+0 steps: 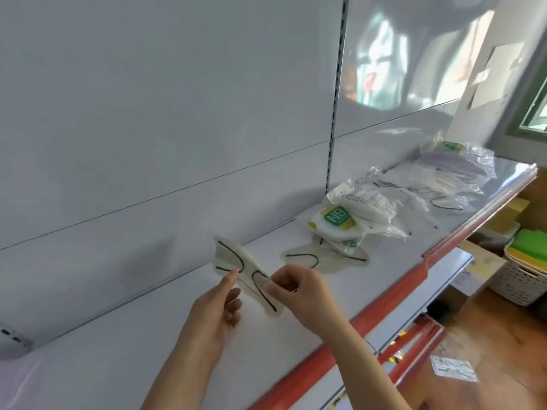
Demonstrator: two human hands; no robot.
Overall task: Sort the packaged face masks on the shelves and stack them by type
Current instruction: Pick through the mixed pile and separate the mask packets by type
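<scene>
A pale folded mask (231,255) with black ear loops hangs above the white shelf (148,350), held between both hands. My left hand (216,303) pinches its left side. My right hand (299,291) pinches its right edge. A similar pale mask (322,258) lies flat on the shelf just behind. Beyond it sits a heap of packets, the top one carrying a green label (337,220). Further right lie clear-wrapped masks (438,190) and another green-labelled packet (447,146).
The shelf has a red front edge (381,315) and a white back panel (177,113). Lower right, a white basket (521,279) holds green and yellow items beside boxes. A clear packet (453,368) lies on the wooden floor.
</scene>
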